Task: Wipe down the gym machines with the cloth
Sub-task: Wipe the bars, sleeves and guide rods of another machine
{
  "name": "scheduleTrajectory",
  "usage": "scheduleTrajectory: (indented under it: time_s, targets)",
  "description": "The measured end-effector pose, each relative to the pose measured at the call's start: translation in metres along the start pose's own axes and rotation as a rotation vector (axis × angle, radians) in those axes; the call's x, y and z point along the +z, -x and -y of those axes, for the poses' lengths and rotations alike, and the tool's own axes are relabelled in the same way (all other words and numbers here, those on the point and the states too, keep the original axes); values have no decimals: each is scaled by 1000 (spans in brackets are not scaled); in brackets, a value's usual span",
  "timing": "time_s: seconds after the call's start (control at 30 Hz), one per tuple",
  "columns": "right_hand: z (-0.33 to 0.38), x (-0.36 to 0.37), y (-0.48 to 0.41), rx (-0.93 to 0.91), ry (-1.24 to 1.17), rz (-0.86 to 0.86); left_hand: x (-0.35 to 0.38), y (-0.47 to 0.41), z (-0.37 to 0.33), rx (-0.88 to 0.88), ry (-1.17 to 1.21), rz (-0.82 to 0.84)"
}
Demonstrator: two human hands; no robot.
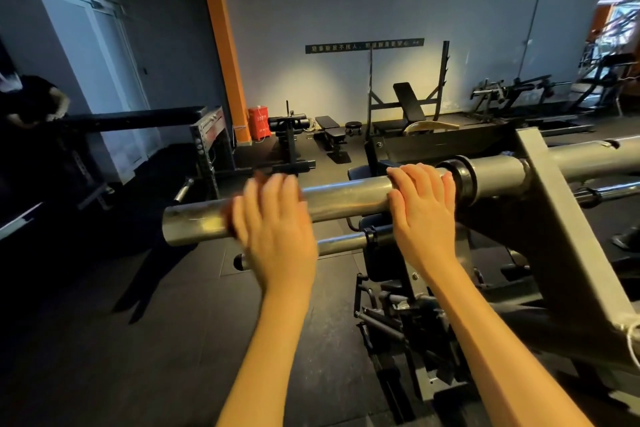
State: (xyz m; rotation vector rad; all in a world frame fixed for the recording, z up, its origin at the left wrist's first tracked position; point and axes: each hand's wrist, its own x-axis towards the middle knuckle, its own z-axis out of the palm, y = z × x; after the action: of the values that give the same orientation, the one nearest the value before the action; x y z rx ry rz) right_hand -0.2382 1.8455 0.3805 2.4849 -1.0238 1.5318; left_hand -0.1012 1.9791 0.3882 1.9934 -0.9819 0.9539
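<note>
Steel bar [346,196] slanting from centre left up toward right, right hand [422,204] curled over it beside the black collar [462,178], blurred left hand [273,218] flat-fingered nearer the free left end, cloth unseen, perhaps beneath that palm.

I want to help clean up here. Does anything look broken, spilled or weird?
Nothing looks broken or spilled. One odd thing: no cloth plainly shows. The left hand is blurred against the steel bar, so anything under it is hidden. The right hand grips the bar bare.
</note>
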Motion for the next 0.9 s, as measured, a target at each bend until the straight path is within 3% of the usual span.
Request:
scheduleTrajectory:
  time_s: [0.1,0.17,0.27,0.37,0.43,0.57,0.67,0.77,0.9]
  targets:
    - [-6,-3,0,-42,31,32,9,-3,-20,320,8,116]
    - [-11,-6,0,-76,48,61,3,-8,0,425,-20,139]
    - [-12,-7,0,-73,43,72,-14,-5,44,220,-39,62]
    - [-6,-5,1,-47,50,48,-15,1,38,-44,-37,-33]
    - [-2,-3,0,-25,53,43,-4,2,10,-25,-11,-31]
    - [10,-2,0,37,67,16,6,2,-8,267,-23,97]
    - [42,3,0,-129,11,44,-4,-1,20,361,-91,137]
    - [66,13,0,-248,-16,111,-22,-3,63,263,-137,78]
    - [62,17,0,-259,17,142,-30,-3,82,-92,-85,-41]
